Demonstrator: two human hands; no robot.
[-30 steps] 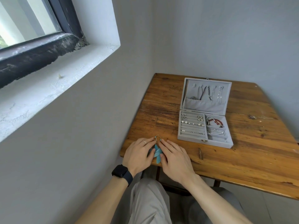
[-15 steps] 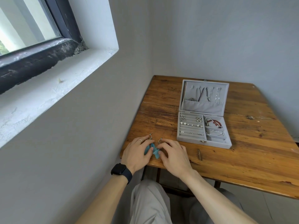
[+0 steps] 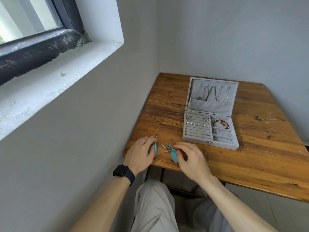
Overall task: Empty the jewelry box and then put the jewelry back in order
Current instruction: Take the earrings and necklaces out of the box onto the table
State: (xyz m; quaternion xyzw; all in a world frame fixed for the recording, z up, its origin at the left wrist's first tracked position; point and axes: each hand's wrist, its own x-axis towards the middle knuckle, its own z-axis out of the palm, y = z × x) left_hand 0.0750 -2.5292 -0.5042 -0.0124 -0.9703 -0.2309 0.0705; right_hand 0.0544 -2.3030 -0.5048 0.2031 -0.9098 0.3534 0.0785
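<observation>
two teal feather earrings are out on the wooden table (image 3: 250,156), side by side near its front left corner. left earring (image 3: 155,148) is half under the left hand (image 3: 139,154), whose fingers lie flat and straight on it, no pinch. right earring (image 3: 173,154) sits just left of the right hand (image 3: 192,159), which is loosely curled, holds nothing and hovers beside it (contact unclear). both earrings run long axis away from the person: metal hook far, soft feather tip near. the open jewelry box (image 3: 197,141) lies forward and right, so the right hand is nearer. it's grey velvet, with ribbed ring rows (image 3: 198,129) holding small studs, a red bead bracelet (image 3: 222,123) and thin chains in the lid. looks like emptying has barely started.
</observation>
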